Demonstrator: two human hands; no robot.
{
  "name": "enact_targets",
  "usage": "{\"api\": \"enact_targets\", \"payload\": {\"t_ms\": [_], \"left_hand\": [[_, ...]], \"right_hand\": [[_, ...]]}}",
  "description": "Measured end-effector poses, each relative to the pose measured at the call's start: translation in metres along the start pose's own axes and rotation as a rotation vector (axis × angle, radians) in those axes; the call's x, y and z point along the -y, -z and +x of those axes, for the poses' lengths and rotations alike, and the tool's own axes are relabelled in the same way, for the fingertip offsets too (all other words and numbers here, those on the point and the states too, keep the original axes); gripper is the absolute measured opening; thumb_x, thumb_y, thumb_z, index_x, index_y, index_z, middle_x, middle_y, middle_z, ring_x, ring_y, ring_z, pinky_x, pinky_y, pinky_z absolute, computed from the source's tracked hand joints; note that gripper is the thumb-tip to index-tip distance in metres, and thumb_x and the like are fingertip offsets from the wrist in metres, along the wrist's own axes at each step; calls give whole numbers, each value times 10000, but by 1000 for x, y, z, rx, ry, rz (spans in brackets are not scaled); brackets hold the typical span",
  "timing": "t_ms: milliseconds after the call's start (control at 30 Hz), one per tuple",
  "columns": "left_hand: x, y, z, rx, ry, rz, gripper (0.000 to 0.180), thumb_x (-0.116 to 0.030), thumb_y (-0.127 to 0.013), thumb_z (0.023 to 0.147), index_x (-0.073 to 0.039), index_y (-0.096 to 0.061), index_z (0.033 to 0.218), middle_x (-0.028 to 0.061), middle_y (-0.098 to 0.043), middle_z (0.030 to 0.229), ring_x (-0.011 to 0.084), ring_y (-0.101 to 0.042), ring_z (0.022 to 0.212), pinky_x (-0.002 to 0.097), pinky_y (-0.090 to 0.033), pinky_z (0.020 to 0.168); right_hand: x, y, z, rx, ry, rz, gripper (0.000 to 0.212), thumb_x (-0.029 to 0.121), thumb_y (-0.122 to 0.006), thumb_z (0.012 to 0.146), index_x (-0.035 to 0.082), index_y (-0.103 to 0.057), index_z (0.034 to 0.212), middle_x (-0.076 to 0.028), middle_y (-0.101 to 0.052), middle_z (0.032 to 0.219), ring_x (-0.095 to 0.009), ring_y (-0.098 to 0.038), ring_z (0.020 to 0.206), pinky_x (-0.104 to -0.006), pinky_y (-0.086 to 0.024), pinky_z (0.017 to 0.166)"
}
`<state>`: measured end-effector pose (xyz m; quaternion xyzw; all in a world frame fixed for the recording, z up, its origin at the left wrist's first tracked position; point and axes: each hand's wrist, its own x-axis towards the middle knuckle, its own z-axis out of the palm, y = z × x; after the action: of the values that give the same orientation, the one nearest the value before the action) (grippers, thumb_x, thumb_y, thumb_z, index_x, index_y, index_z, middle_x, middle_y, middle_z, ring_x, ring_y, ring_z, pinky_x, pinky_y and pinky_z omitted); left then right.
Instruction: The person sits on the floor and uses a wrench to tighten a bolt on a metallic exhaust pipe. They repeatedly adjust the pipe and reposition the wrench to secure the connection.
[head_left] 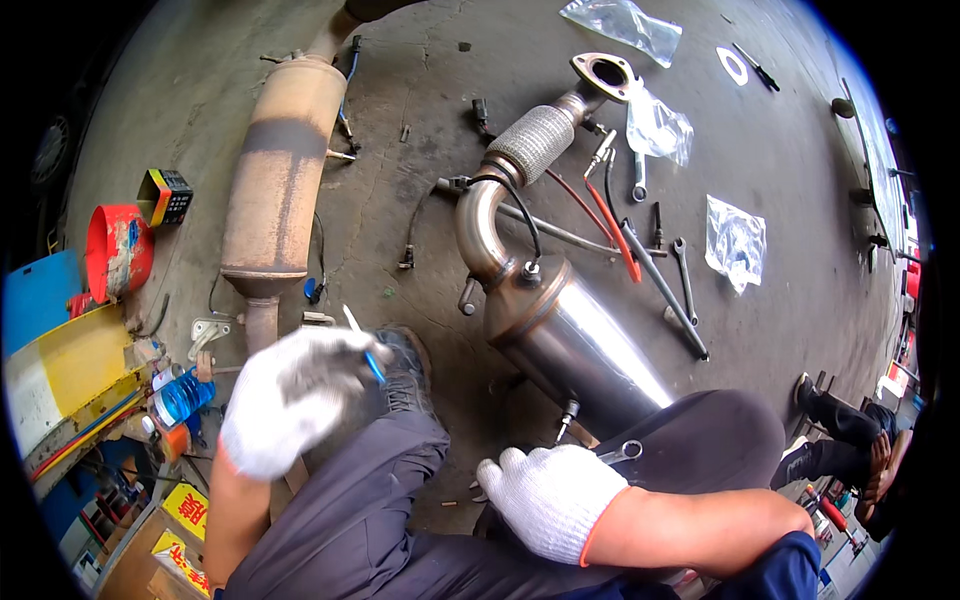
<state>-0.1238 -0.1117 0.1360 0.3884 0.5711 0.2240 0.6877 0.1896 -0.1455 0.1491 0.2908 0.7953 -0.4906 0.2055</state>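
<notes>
My left hand point(290, 395), in a white knit glove, is raised near my left shoe, fingers pinched on a slim blue-and-white stick point(375, 367); it is blurred and I cannot tell its kind. Closed at my right knee, my right hand point(552, 500) in a matching glove grips a wrench point(628, 451), whose ring end shows behind the knuckles. Just beyond that hand a sensor point(567, 418) sticks out of the shiny catalytic converter point(585, 345). A second sensor point(531, 270) with a black cable sits on its upper cone. A braided flex pipe point(535, 142) and flange lead away from it.
A rusty, worn exhaust canister point(280, 170) lies to the left. Wrenches point(684, 275), a long bar point(660, 285) and plastic bags point(735, 243) are on the floor at right. A red bucket point(120, 252) and clutter line the left edge. Another person's legs point(835, 440) show at far right.
</notes>
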Motion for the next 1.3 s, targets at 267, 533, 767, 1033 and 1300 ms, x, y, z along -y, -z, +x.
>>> {"api": "enact_targets", "payload": {"t_ms": [267,533,767,1033,1300], "left_hand": [[194,48,50,-386,160,750,202,-110,-805,954,-21,-765,1131,120,-805,987,194,-768,887,356,-609,856],[274,53,42,-452,262,857,262,-42,-774,940,-49,-669,1180,234,-780,1046,461,-758,1048,528,-586,947],[299,53,48,-370,198,971,187,-50,-775,906,-39,-703,1079,236,-788,1058,462,-750,1067,536,-594,941],[308,57,45,-317,175,1009,199,-127,-765,897,-28,-763,1069,256,-769,1137,466,-721,1126,545,-578,1004],[262,41,43,-301,153,1051,246,-202,-739,992,-13,-744,1149,254,-761,1157,457,-725,1133,532,-573,1002]], "right_hand": [[-3,-1,-2,8,-15,27,231,144,-641,1017,17,-710,1197,-196,-751,1047,-374,-808,946,-492,-645,772],[-6,1,-2,20,-38,26,233,136,-639,1016,13,-716,1199,-210,-756,1084,-380,-809,989,-501,-647,803],[-6,6,0,56,-44,51,240,152,-642,1026,10,-699,1211,-219,-753,1097,-390,-804,1010,-502,-649,826],[-16,2,7,29,-70,13,232,179,-647,1038,11,-672,1196,-219,-736,1040,-403,-793,958,-500,-646,815],[-38,27,16,-108,-61,2,176,208,-671,1027,44,-698,1081,-200,-756,969,-399,-786,898,-510,-639,809]]}}
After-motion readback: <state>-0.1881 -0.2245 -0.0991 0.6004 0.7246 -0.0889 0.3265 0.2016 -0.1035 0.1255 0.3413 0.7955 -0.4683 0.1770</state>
